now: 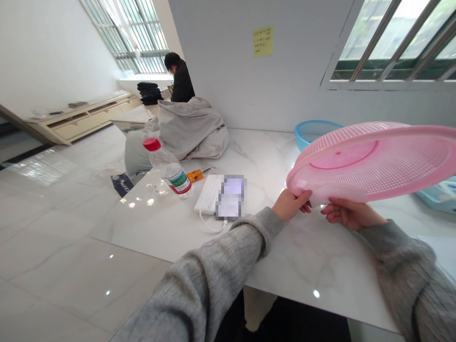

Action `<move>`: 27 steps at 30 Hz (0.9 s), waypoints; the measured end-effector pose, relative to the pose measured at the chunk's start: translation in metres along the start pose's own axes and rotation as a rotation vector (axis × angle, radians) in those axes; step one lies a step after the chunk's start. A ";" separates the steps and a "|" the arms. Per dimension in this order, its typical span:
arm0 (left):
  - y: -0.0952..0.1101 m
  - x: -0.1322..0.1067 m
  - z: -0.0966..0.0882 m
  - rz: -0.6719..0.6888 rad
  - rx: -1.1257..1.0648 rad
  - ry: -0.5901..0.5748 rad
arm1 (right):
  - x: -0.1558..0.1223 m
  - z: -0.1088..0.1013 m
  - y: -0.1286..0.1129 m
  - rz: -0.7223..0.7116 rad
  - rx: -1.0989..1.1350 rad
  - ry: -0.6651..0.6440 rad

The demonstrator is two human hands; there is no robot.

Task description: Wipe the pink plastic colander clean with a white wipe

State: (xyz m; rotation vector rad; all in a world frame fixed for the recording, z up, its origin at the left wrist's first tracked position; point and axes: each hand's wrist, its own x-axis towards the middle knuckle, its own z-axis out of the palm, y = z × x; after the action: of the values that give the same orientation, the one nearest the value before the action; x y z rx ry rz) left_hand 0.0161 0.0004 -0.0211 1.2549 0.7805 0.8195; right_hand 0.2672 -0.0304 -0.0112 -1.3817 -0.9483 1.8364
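A round pink plastic strainer basket (402,164) with fine mesh is held tilted above the table's right side. My left hand (292,205) is closed on its near left rim, thumb on top. A pale, thin sheet (337,194), perhaps a wipe or tissue, lies along the near rim between my hands. My right hand (352,213) pinches the sheet against the rim with its thumb, the other fingers curled beneath. Whether those fingers also grip the basket cannot be seen. Behind the basket, partly hidden, stands a blue basket (311,129).
On the marble-patterned table (302,270) are a red-capped bottle (176,178), a white power bank (208,194) cabled to a phone (231,197), an orange packet (194,175) and grey cloth (194,128). A light-blue tray (440,199) stands right. A person (182,80) is farther back.
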 end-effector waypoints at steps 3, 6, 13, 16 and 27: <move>-0.003 -0.001 0.002 0.015 0.018 -0.020 | 0.002 0.001 0.002 -0.018 -0.015 -0.017; -0.005 -0.002 0.003 0.035 0.041 -0.034 | 0.004 0.002 0.004 -0.029 -0.010 -0.033; 0.010 -0.004 -0.010 0.112 0.193 0.193 | 0.003 -0.004 -0.002 -0.049 0.006 0.023; 0.016 -0.004 -0.018 0.228 0.257 0.385 | 0.002 -0.005 -0.005 -0.074 -0.006 0.055; 0.005 0.002 -0.011 0.200 0.051 0.225 | 0.001 -0.004 -0.002 -0.034 0.043 0.079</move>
State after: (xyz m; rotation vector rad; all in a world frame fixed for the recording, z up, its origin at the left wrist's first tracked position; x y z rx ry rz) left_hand 0.0070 0.0086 -0.0179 1.3151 0.8685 1.1237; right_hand 0.2712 -0.0275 -0.0112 -1.3924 -0.8817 1.7538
